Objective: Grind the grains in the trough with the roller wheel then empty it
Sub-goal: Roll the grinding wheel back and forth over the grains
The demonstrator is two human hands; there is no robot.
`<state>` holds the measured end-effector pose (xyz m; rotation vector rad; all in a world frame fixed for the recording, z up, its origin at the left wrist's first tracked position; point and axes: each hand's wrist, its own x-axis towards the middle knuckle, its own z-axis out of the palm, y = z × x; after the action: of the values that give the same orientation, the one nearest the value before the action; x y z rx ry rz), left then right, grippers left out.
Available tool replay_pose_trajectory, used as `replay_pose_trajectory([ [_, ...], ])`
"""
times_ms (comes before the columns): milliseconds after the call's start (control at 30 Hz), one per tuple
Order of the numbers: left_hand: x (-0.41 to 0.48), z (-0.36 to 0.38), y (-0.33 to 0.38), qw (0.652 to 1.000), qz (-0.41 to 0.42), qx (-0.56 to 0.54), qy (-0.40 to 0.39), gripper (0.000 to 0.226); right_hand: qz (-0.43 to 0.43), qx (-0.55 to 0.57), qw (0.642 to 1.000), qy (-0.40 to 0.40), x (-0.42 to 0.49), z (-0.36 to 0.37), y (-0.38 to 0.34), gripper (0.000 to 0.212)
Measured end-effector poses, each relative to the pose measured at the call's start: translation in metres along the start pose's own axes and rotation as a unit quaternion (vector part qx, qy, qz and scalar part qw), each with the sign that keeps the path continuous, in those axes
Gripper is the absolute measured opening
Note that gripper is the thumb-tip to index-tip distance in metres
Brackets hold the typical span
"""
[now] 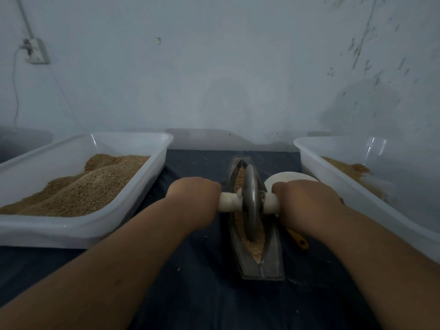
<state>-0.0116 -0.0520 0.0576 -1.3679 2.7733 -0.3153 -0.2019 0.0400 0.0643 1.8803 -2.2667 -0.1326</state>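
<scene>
Head view: the trough [256, 258], a narrow boat-shaped metal vessel, lies on the dark-covered desk [202, 294] with its long axis running away from the person, and serves here as the reference point. The roller wheel [250, 203], a grey metal disc, stands upright on edge inside the trough channel, roughly at mid-length. A pale handle bar [228, 203] passes through the wheel hub and projects to both sides across the trough. The left hand [194, 196] is clenched around the bar end on the left side of the trough; the right hand [302, 203] is clenched around the bar end on the right side. Both forearms extend from the near edge of the frame. The grains [248, 244], tan and partly crushed, fill the channel ahead of and behind the wheel. Left of the trough stands a translucent white tub [133, 194] holding a heaped load of brown grain. Right of the trough stands a second translucent tub [333, 163] with a thinner layer of similar material. Between the trough and the right tub sits a white bowl [289, 177], partly hidden by the right hand. An orange handle [300, 241] protrudes beneath the right wrist; its tool cannot be identified. Loose grains lie scattered on the desk around the trough.
</scene>
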Motion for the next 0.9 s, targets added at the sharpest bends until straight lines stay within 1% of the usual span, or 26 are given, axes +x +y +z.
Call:
replay_pose_trajectory([
  [100,-0.01,0.0,0.002,1.0,0.002,0.012,0.002,0.026,-0.004,-0.017,1.0,-0.009,-0.008,-0.003,-0.001,0.012],
  [200,-0.002,-0.002,0.003,1.0,-0.003,0.017,0.003,0.026,0.008,0.003,0.999,-0.036,0.002,-0.001,0.001,0.013],
  [300,0.021,0.0,0.0,1.0,-0.009,0.001,-0.014,0.027,0.019,0.024,0.999,-0.029,0.022,0.009,0.005,0.014],
  [367,0.038,0.003,-0.004,0.999,-0.019,-0.02,-0.023,0.027,0.023,0.035,0.999,-0.009,0.038,0.014,0.008,0.018],
  [433,0.054,0.005,-0.007,0.999,-0.032,-0.033,-0.024,0.028,0.015,0.027,0.999,0.032,0.053,0.018,0.01,0.018],
  [500,0.066,0.006,-0.008,0.998,-0.05,-0.036,-0.008,0.028,0.014,0.022,0.998,0.065,0.065,0.02,0.011,0.023],
  [600,0.076,0.009,-0.009,0.996,-0.072,-0.043,0.025,0.025,0.018,0.011,0.994,0.105,0.075,0.022,0.009,0.023],
  [667,0.075,0.013,-0.01,0.995,-0.076,-0.049,0.031,0.024,0.015,0.001,0.993,0.12,0.076,0.022,0.008,0.023],
  [800,0.062,0.018,-0.01,0.996,-0.065,-0.049,0.031,0.021,0.0,-0.006,0.995,0.097,0.066,0.019,0.007,0.027],
  [900,0.046,0.013,-0.005,0.997,-0.053,-0.031,0.041,0.02,0.001,0.018,0.998,0.063,0.049,0.015,0.006,0.021],
])
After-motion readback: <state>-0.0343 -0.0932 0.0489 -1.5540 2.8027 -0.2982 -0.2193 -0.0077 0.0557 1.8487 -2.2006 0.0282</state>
